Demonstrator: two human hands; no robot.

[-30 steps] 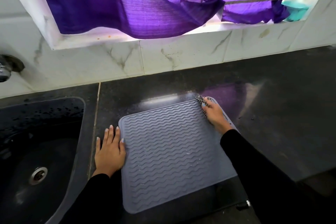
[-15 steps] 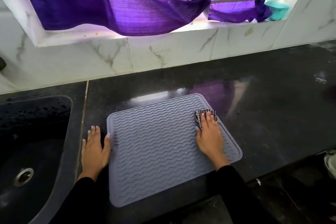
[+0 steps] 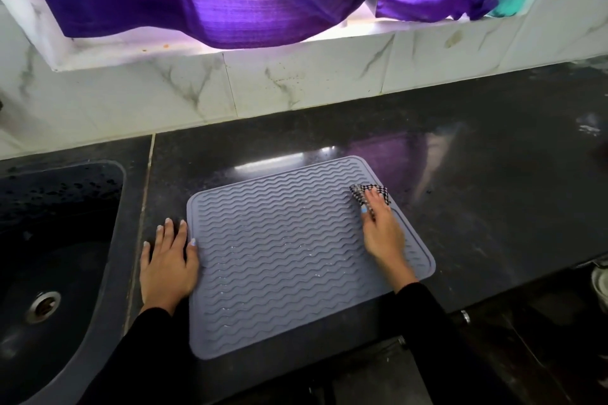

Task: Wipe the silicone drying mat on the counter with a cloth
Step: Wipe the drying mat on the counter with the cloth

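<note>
I see right hand (image 3: 383, 233) pressing cloth (image 3: 371, 192) at mat (image 3: 283, 256) far-right edge; left hand (image 3: 169, 261) flat, open, bracing. Droplets mid-mat; I judge most unwiped.

Left hand (image 3: 167, 268) flat, palm down, fingers straight and together, thumb out toward the right, not gripping anything. Right hand (image 3: 381, 230) palm down, fingers extended forward and pressed on cloth (image 3: 371, 192) under fingertips. Both forearms in black sleeves, angled inward.
</note>
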